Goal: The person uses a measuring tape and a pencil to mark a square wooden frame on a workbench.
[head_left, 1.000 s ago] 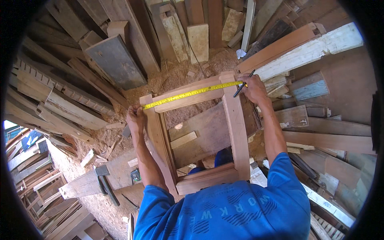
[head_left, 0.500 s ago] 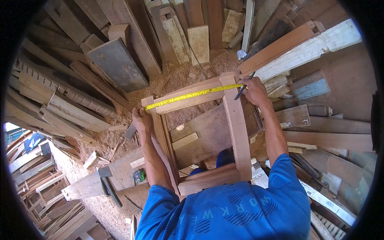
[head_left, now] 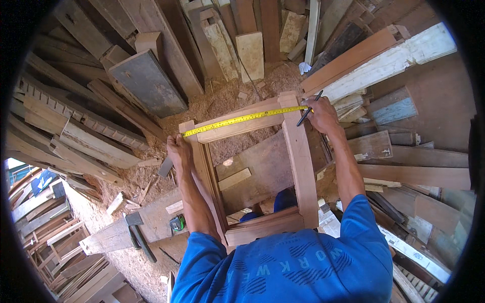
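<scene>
A wooden frame (head_left: 300, 166) with an opening in its middle stands in front of my body. Across its far rail stretches a yellow measuring tape (head_left: 242, 120), pulled straight. At the tape's left end, my left hand (head_left: 179, 150) closes its fingers on it beside the frame's left far corner. The other end is pinched by my right hand (head_left: 322, 115) at the right far corner. A dark pen or pencil (head_left: 302, 120) also sticks out from the fingers of that hand. Whether the right hand covers a tape case cannot be seen.
A hammer (head_left: 139, 236) and a green-and-black tape measure case (head_left: 178, 222) lie on a board (head_left: 106, 240) to the left. Wood shavings (head_left: 222, 101) cover the ground beyond the frame. Stacked planks (head_left: 149, 83) crowd the left and far sides, and more boards (head_left: 414, 177) the right.
</scene>
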A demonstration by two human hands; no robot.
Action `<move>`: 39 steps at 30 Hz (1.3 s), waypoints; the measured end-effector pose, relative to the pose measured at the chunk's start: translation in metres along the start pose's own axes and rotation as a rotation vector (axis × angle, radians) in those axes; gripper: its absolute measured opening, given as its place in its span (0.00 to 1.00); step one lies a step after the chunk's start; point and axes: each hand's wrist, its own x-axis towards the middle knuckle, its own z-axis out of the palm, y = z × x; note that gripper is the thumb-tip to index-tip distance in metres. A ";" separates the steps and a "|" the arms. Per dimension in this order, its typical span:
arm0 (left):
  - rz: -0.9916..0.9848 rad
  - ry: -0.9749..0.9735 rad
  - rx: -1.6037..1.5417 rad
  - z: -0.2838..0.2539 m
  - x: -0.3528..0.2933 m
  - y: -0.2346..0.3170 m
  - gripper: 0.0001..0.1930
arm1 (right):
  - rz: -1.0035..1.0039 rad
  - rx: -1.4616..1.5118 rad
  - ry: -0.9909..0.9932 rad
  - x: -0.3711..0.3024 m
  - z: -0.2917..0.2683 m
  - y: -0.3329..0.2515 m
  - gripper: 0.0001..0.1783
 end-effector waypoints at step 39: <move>0.663 0.167 0.360 -0.025 -0.069 0.033 0.07 | -0.175 0.136 -0.168 -0.075 0.030 -0.139 0.21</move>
